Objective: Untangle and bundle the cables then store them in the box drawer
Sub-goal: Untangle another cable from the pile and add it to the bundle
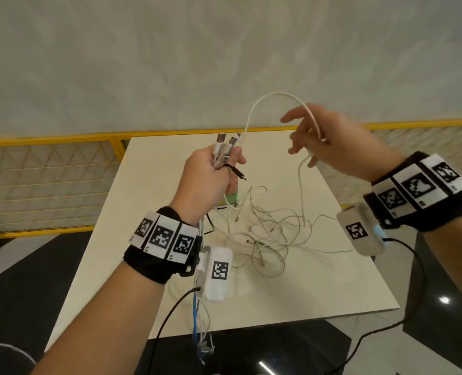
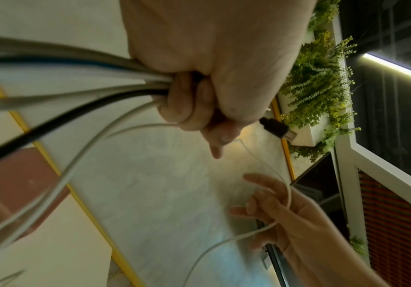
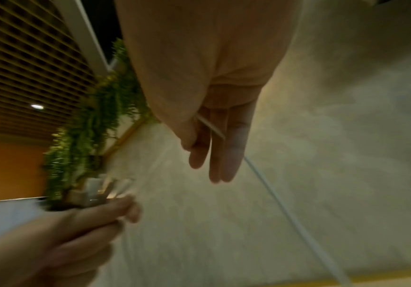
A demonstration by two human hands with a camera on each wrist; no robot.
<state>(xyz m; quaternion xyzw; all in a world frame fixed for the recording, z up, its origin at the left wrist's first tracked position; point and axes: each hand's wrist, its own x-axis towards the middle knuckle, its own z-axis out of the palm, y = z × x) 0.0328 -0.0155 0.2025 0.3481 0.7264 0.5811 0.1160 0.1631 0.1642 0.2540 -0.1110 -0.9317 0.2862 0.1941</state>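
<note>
a bundle of cable ends (image 1: pixel 223 150) is held above the surface (image 1: pixel 148 212) in the left hand (image 1: pixel 205 180). to its right, one cable (image 1: pixel 276 97) is looped over the right hand (image 1: pixel 330 142). a tangle of cables (image 1: pixel 267 231) lies on the surface below, between both hands.

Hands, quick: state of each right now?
Left hand: fist gripped around a bundle of cable ends.
Right hand: fingers loosely spread, a white cable threaded between them, not clenched.

head view from above, wrist views upward, close
</note>
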